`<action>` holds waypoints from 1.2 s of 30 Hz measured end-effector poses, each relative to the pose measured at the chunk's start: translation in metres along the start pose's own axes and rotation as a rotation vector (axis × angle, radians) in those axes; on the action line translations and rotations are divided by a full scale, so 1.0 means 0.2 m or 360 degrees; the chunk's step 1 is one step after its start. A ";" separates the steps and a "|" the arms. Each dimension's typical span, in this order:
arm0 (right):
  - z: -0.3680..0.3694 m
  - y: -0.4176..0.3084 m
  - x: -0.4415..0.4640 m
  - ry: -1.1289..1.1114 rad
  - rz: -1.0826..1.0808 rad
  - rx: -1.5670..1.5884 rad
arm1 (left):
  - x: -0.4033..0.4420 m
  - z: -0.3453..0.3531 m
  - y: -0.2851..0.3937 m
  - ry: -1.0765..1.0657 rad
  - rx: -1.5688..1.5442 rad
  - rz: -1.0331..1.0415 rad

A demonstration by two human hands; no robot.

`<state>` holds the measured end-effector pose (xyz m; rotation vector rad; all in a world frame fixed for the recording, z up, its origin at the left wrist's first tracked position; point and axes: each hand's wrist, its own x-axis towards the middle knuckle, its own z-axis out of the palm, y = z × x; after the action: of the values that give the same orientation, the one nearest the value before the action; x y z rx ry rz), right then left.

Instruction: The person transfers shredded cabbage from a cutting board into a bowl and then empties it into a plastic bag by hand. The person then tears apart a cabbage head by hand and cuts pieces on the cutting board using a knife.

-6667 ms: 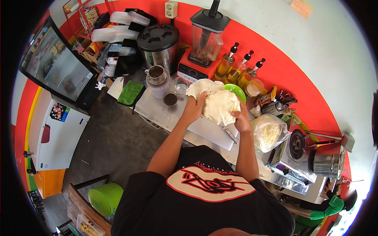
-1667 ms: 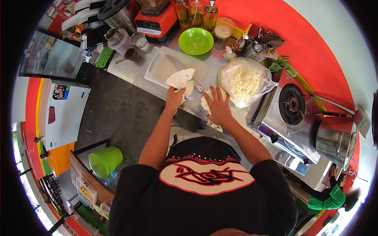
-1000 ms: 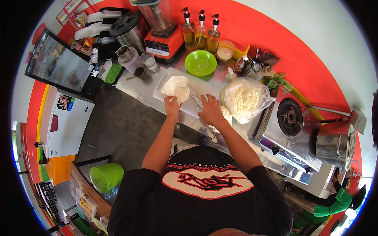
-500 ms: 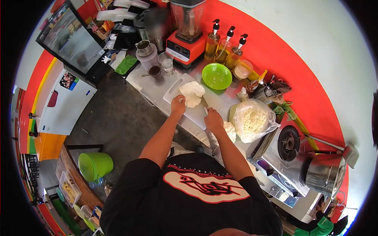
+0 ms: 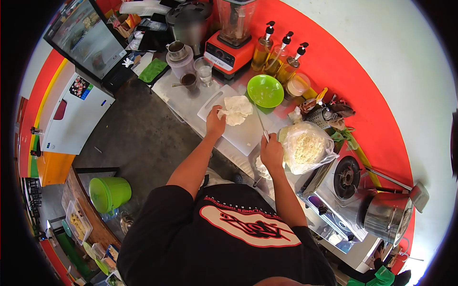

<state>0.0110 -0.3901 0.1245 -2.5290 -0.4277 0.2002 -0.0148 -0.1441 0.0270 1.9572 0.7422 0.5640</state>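
My left hand (image 5: 215, 122) grips the left edge of a pale, floppy piece of dough (image 5: 236, 110) over the white cutting board (image 5: 244, 138). To its right, my right hand (image 5: 272, 151) is closed round the handle of a knife (image 5: 264, 127), whose blade points up and away from me. A second pale piece (image 5: 262, 168) lies on the counter beside my right hand, partly hidden by it. Behind the board is a green bowl (image 5: 265, 91). The clear bag of shredded pale food (image 5: 307, 147) stands right of my right hand.
A red blender (image 5: 229, 52), a glass of water (image 5: 204, 72) and pump bottles (image 5: 275, 58) stand at the back. On the right are a gas stove (image 5: 347, 176) and a steel pot (image 5: 389, 218). Another person in green (image 5: 383, 277) is at the lower right edge.
The large dough mass once held in both hands is now a smaller piece in my left hand. My right hand has left the second piece and taken the knife, now lifted with its blade upward.
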 end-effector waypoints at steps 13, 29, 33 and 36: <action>0.22 -0.08 -0.05 -0.0369 -0.0305 -0.0299 | -0.03 -0.01 0.03 0.0013 -0.0003 0.0072; 0.47 -0.06 0.02 -0.0603 -0.0259 -0.0657 | -0.03 0.01 0.00 -0.0010 -0.0028 0.0007; 0.45 -0.13 0.01 -0.0700 -0.0143 -0.0510 | -0.08 0.02 0.00 0.0044 0.0032 0.0019; 0.45 -0.12 0.02 -0.0736 -0.0129 -0.0467 | -0.09 0.04 -0.03 0.0101 0.0101 0.0096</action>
<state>-0.0112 -0.3241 0.0630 -2.7338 -0.7871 0.7479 -0.0242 -0.1604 0.0163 2.0337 0.7506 0.6487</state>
